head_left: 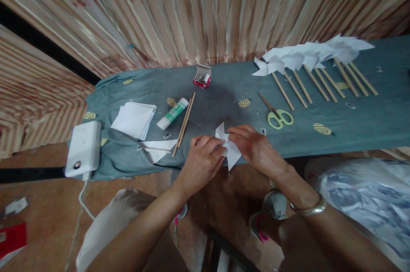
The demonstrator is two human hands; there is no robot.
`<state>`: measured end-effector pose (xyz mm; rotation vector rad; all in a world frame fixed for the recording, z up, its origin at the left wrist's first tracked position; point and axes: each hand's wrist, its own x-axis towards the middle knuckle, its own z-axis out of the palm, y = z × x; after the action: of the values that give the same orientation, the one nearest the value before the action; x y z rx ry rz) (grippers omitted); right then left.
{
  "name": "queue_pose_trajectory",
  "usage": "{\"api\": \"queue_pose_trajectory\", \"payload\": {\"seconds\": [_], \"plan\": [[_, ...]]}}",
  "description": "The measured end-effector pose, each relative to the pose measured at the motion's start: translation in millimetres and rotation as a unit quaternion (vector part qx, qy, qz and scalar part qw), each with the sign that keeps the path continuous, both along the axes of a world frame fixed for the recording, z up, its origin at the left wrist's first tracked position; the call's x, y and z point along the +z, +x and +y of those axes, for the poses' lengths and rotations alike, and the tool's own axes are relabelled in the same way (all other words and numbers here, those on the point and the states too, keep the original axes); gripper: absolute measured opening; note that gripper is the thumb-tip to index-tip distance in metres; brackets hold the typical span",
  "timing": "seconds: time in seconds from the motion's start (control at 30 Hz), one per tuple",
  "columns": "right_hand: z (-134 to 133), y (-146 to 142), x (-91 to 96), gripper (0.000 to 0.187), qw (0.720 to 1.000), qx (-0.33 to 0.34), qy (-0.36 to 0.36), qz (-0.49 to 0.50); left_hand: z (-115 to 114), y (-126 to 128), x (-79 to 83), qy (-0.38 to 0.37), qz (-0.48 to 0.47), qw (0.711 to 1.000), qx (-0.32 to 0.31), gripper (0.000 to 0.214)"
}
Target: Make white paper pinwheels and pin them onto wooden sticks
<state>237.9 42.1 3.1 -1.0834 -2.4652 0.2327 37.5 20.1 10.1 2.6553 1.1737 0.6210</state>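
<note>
Fingers (205,141) of the left hand (201,162) curl in against the thumb, pinching the left side of a small white paper pinwheel (233,155), while those of the right hand (253,147) are drawn close together and pinch its right side; exactly how the right thumb sits, I cannot tell. Both hands work at the near edge of the table, with the pinwheel between them.

Largest is the pleated curtain (218,11), hanging along the far edge. Before it runs the long, narrow table (221,103) under a green cloth, its near edge just beneath the hands. On the far right, a row of pinwheels on sticks (307,58) has its paper heads at the far edge. A white power bank (82,146) takes the near left corner, its cable dropping over the edge. Left of centre lies a stack of paper (133,119). Green-handled scissors (276,114) rest beyond the right hand, apart from it. A glue stick (173,114) lies beside two thin wooden sticks (184,126), whose near ends come close to the left hand. Cloth stretches from the pinwheel to a small open red box (202,78) near the far edge.
</note>
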Motion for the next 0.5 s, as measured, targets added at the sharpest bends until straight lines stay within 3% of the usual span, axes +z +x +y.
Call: {"api": "queue_pose_trajectory", "payload": {"seconds": [0.5], "plan": [[-1.2, -0.5, 6.5, 0.019, 1.0, 0.004, -0.021, -0.022, 2.9, 4.2, 5.3, -0.034, 0.03, 0.999, 0.015, 0.03]]}}
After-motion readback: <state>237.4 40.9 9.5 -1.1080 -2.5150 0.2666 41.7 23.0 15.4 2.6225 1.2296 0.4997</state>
